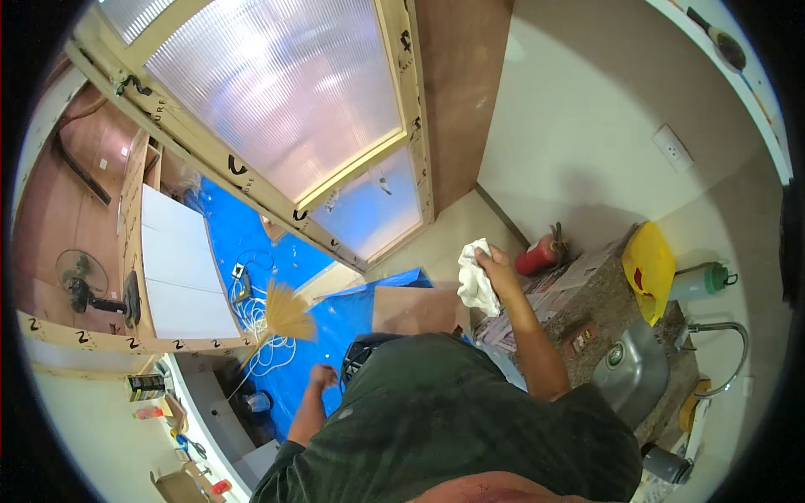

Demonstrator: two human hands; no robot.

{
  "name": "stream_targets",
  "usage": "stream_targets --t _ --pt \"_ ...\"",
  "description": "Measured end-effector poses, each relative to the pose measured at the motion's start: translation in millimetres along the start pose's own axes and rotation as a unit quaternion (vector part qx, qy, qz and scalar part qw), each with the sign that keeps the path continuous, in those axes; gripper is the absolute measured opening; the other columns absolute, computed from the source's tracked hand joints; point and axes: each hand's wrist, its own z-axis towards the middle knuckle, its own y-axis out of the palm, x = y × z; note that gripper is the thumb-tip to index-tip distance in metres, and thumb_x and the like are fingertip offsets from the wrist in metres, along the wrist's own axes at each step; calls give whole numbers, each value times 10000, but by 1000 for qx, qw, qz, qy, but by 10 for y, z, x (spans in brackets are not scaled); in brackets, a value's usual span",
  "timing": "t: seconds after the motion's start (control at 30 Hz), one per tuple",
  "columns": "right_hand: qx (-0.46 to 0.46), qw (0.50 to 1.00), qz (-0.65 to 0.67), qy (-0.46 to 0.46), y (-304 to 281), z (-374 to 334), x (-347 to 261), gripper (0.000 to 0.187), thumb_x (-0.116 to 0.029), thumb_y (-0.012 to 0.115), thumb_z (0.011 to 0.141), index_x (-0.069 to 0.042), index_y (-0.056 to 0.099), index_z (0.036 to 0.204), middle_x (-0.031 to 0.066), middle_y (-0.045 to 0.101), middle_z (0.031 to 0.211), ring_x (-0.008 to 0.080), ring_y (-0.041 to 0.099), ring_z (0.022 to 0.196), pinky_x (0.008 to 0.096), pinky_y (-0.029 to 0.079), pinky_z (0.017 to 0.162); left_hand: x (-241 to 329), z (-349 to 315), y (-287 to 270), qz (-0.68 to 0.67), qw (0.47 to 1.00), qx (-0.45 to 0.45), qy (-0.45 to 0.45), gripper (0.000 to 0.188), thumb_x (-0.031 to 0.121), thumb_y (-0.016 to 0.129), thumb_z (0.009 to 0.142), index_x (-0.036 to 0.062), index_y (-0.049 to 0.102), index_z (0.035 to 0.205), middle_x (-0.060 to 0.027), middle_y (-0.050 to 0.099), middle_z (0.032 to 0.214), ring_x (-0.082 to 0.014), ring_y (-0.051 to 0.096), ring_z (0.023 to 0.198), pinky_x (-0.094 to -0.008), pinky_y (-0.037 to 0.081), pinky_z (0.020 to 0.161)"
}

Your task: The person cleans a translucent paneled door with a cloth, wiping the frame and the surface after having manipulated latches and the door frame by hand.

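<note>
My right hand [501, 272] is raised in front of me, its fingers closed round a crumpled white cloth [478, 283]. Lower and to the left hangs my left hand [321, 377], fingers curled in, with nothing visible in them. Beside it, partly hidden by my body, is a black object [359, 356] whose kind I cannot make out. A broom [288, 316] with straw-coloured bristles stands further left, bristles up, apart from my left hand.
Blue sheeting [323, 356] covers the floor, with a coiled white cable [267, 335] on it. A wood-framed translucent panel [285, 92] rises ahead. On the right are a counter with a steel sink [633, 373], a yellow bag [650, 264] and a red fire extinguisher [537, 256].
</note>
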Motion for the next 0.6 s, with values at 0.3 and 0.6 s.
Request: stream_targets --t 0.3,0.6 --pt "54 998 -23 16 443 -645 417 216 -227 599 1055 -28 668 1101 -13 663 872 79 590 725 276 494 664 1732 413 -490 -90 961 16 259 443 406 608 1024 -11 693 903 -100 677 760 -214 646 609 -377 550 591" --pt "175 963 -203 21 763 -1853 1391 318 -270 675 967 15 707 1104 126 734 916 195 676 839 357 535 791 240 942 -339 317 880 -104 338 368 376 728 882 32 774 1002 -216 756 989 -365 735 901 -461 567 795"
